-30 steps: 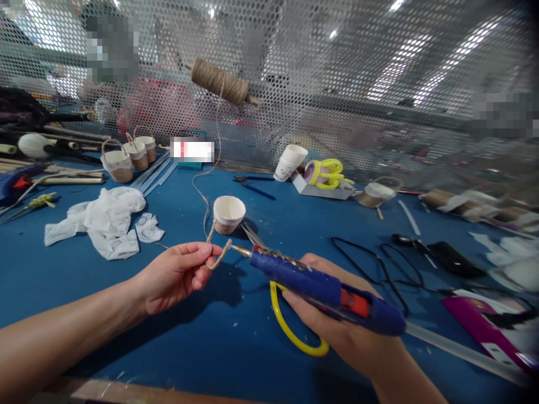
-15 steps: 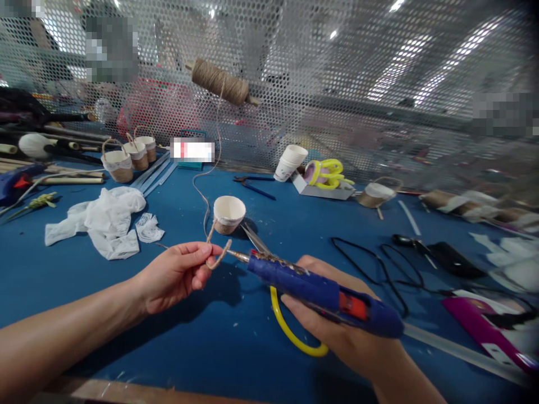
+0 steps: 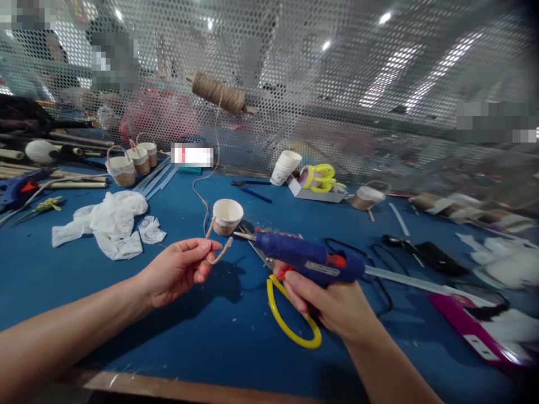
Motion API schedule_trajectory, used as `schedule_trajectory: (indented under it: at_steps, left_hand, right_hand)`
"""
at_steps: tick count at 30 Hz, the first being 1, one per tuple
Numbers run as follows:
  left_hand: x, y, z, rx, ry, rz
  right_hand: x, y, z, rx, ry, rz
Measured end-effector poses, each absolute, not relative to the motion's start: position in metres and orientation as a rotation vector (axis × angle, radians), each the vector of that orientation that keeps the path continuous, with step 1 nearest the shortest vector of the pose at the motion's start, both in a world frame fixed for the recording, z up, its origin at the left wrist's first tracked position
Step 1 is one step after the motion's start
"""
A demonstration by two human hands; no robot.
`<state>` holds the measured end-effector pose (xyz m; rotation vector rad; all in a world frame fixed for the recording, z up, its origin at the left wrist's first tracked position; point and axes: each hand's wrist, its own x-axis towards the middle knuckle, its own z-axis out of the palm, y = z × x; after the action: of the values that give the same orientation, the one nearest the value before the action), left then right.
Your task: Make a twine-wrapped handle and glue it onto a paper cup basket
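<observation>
Between thumb and fingers, my left hand (image 3: 185,266) pinches a piece of twine (image 3: 219,257) whose free end curls up to the right. The twine runs up beside a small paper cup (image 3: 228,216) with a burlap-like lower band, standing upright on the table. My right hand (image 3: 324,300) is wrapped around a blue glue gun (image 3: 307,255), a finger at its orange trigger. The gun's metal nozzle points left, close to the cup and apart from the twine end. Under the gun lie scissors with yellow handles (image 3: 275,314), their blades partly hidden.
A twine spool (image 3: 218,92) hangs on the perforated metal screen. Several handled cups (image 3: 122,170) and white lace (image 3: 112,224) are at left. Pliers (image 3: 252,191), stacked paper cups (image 3: 285,167) and a grey box (image 3: 315,192) sit behind. A magenta power strip (image 3: 467,331) lies at right.
My right hand has turned the glue gun more level and drawn its nozzle away from the twine end, up toward the cup. My left hand still pinches the twine in nearly the same place.
</observation>
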<state>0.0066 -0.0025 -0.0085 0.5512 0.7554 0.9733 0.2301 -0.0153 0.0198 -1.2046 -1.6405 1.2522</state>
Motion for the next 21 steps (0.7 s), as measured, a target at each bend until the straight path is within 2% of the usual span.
schedule_trajectory:
  at_steps: [12, 15, 21]
  left_hand:
    - [-0.007, 0.010, -0.002, 0.888, 0.816, 1.177]
    - [-0.015, 0.016, 0.004, 0.976, 0.891, 1.230]
    - [-0.019, 0.027, 0.031, 1.229, 1.005, 1.267]
  right_hand:
    - [0.239, -0.003, 0.037, -1.190, -1.702, 1.460]
    - [0.250, 0.013, 0.043, -1.179, -1.591, 1.308]
    - [0.267, 0.062, 0.029, -1.571, -1.499, 1.029]
